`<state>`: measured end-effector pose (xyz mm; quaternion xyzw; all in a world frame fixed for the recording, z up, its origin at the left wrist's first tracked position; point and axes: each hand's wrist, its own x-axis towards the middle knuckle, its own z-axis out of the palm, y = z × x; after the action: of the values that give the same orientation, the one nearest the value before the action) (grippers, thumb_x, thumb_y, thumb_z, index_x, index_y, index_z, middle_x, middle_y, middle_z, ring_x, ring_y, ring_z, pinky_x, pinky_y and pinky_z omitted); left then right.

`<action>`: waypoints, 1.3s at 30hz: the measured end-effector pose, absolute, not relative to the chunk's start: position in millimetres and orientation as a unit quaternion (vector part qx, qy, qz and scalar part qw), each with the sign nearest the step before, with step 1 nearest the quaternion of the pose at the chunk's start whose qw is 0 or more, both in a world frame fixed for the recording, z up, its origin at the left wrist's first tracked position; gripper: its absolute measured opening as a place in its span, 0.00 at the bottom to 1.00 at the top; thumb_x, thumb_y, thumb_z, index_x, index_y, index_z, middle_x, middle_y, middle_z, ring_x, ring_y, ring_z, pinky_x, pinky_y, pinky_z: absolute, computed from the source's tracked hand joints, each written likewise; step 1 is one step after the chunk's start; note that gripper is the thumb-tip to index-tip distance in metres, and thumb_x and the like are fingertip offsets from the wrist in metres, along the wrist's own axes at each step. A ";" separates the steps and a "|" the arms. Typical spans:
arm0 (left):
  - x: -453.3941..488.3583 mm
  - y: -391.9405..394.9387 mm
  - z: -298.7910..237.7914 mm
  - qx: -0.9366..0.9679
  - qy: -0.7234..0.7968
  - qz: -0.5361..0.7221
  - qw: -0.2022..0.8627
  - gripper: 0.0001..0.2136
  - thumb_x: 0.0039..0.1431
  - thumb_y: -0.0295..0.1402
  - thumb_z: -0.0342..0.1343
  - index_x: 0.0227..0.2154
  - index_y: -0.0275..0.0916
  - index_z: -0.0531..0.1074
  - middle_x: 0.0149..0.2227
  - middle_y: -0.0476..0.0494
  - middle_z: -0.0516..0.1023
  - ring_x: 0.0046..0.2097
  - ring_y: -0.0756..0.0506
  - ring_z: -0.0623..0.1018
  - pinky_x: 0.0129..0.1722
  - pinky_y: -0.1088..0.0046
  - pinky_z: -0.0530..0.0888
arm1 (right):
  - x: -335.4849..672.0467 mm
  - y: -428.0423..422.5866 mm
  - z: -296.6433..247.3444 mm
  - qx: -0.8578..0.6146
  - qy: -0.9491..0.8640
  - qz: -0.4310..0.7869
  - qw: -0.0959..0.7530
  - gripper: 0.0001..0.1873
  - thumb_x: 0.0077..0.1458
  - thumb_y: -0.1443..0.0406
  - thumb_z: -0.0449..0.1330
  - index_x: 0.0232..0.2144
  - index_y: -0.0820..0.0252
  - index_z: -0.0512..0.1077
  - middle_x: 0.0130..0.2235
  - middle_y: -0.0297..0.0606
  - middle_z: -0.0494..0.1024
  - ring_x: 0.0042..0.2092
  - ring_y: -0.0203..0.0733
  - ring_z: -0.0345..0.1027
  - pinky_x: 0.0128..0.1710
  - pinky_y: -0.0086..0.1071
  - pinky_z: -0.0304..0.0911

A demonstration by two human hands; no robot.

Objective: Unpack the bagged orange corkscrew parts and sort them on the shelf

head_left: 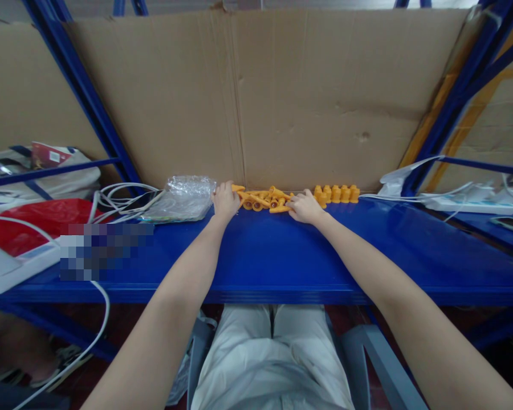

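On my feed, L hand (226, 200) is at left end of the yellow pile (263, 200), ctr of frame, on blue bench (282, 256); fingers bent, can't tell if pinching a pc. R hand (304, 207) at pile's right end, fingers curved over pcs, grip unclear too. Just right of it I see a row (344, 195) of yellow pcs, upright, in front of cardboard (325, 85) filling upper ctr. Clear bag (182, 200) near L hand, left of ctr. Pwr strip (29, 266) lower left.
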<state>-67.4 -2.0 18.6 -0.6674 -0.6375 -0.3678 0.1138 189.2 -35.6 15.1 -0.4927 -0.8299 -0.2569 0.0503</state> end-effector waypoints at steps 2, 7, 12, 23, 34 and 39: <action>-65.1 -2.5 19.6 -0.694 -0.603 -0.369 0.138 0.21 0.63 0.26 0.44 0.57 0.38 0.69 0.56 0.32 0.75 0.59 0.35 0.72 0.60 0.51 0.66 | 190.9 -34.4 15.3 -0.491 -0.828 -0.262 0.073 0.19 0.64 0.64 0.50 0.47 0.65 0.79 0.43 0.53 0.82 0.47 0.54 0.71 0.47 0.44 0.47; -52.4 -7.0 21.9 -0.777 -0.482 -0.364 0.176 0.19 0.64 0.28 0.46 0.56 0.37 0.70 0.57 0.33 0.76 0.58 0.36 0.73 0.61 0.50 0.64 | 191.7 -30.6 15.9 -0.479 -0.820 -0.271 0.154 0.21 0.67 0.61 0.48 0.44 0.66 0.79 0.42 0.51 0.82 0.42 0.49 0.72 0.45 0.41 0.47; -35.2 -12.0 21.0 -0.865 -0.349 -0.313 0.176 0.22 0.63 0.31 0.50 0.60 0.40 0.68 0.61 0.35 0.72 0.61 0.38 0.71 0.60 0.55 0.67 | 187.7 -30.0 16.4 -0.476 -0.813 -0.259 0.212 0.22 0.69 0.59 0.47 0.47 0.64 0.78 0.40 0.50 0.83 0.40 0.48 0.72 0.43 0.40 0.46; -23.4 -13.0 21.9 -0.860 -0.380 -0.309 0.144 0.11 0.66 0.26 0.48 0.47 0.38 0.71 0.48 0.38 0.79 0.50 0.41 0.79 0.50 0.63 0.75 | 170.2 -29.4 13.7 -0.398 -0.844 -0.209 0.294 0.21 0.70 0.58 0.45 0.50 0.63 0.73 0.45 0.50 0.81 0.47 0.51 0.70 0.47 0.40 0.50; -23.1 -21.6 27.2 -0.796 -0.448 -0.404 0.044 0.16 0.70 0.32 0.45 0.58 0.41 0.63 0.53 0.37 0.78 0.51 0.42 0.80 0.49 0.66 0.76 | 172.6 -25.4 14.8 -0.460 -0.822 -0.145 0.304 0.22 0.70 0.61 0.45 0.58 0.65 0.68 0.55 0.56 0.76 0.56 0.54 0.70 0.52 0.43 0.60; -27.2 -27.8 32.3 -0.819 -0.433 -0.366 0.092 0.26 0.70 0.34 0.47 0.69 0.45 0.55 0.62 0.37 0.71 0.55 0.40 0.77 0.55 0.65 0.73 | 169.4 -25.5 15.2 -0.445 -0.830 -0.131 0.309 0.22 0.71 0.60 0.45 0.58 0.66 0.67 0.54 0.56 0.77 0.54 0.52 0.71 0.51 0.41 0.62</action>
<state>-27.2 -27.8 32.3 -0.8187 -0.4327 -0.3661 0.0924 169.4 -25.5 15.2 -0.4450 -0.8304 -0.1306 0.3087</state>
